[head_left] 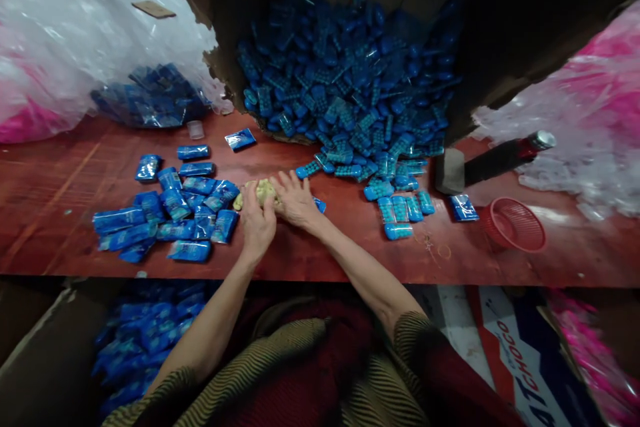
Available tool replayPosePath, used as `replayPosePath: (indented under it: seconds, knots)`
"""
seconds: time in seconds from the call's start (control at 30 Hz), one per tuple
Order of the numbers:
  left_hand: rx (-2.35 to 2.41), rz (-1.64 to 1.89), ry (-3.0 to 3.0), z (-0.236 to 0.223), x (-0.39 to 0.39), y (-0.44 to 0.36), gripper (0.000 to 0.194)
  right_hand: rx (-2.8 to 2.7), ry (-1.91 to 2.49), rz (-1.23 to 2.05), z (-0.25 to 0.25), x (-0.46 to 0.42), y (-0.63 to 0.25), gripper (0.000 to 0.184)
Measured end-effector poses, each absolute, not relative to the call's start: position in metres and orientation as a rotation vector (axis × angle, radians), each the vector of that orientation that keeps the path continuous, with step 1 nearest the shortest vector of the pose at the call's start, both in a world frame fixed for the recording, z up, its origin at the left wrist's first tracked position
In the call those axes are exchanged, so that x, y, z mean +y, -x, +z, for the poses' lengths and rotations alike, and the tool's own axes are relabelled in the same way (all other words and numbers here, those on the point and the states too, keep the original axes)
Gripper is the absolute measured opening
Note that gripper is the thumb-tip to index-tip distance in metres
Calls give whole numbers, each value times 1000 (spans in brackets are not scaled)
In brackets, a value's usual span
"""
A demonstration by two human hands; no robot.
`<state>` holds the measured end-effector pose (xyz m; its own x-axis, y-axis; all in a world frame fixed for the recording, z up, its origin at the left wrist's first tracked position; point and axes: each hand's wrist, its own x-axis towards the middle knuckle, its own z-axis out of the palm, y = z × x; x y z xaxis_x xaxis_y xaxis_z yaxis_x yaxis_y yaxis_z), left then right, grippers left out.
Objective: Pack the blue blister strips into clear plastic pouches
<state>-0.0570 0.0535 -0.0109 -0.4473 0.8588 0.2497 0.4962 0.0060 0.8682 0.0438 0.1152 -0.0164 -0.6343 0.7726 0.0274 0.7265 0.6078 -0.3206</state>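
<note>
Two bare hands are meeting over a pale yellow, crumpled lump (265,188), which is lying on a red surface (320,260) near the middle of the view. The left hand (257,233) is resting its slightly parted fingers over the lump; whether they are closing around it, I cannot tell. The right hand (299,205) is spreading its fingers apart, their ends reaching the lump's right side.

The lump is looking soft, light and pliable, probably yielding under pressure rather than breaking, though its material is staying unclear to me. Its two ends are offering the best hold, with a palm on each side; a pinch at the top would likely be only denting it.

Close on the left, glossy blue packets (175,203) are crowding right up beside it, looking slippery and apt to slide if nudged. Another blue packet (319,204) is peeping out beside the right hand, partly hidden. Behind, a torn cardboard box (525,33) is spilling small blue packs (350,100) onto the surface, narrowing the room beyond the fingers. Farther right, a dark bottle (500,161) is leaning, a red basket (515,223) is standing near the edge, and thin loops (443,252) are lying loose.
</note>
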Motion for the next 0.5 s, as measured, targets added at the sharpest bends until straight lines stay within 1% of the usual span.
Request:
replayPosePath:
  seconds: [0.13,0.2,0.3,0.37,0.43,0.5]
  knots:
    - [1932,1329,-1431,-30,72,65,38,-2808,1185,502,-26,118,-20,46]
    - [1968,1292,-1453,-41,75,62,37,-2839,1128,504,-26,111,-29,45]
    - [2070,1179,-1503,-51,73,59,43,-2841,1046,482,-22,93,-62,40]
    - [2124,1060,-1571,-53,71,59,47,-2740,1167,432,-21,85,-88,40]
    - [2157,965,-1633,-52,70,61,50,-2538,1430,370,-24,81,-108,42]
    - [2164,933,-1663,-48,68,61,51,-2376,1610,341,-33,80,-120,37]
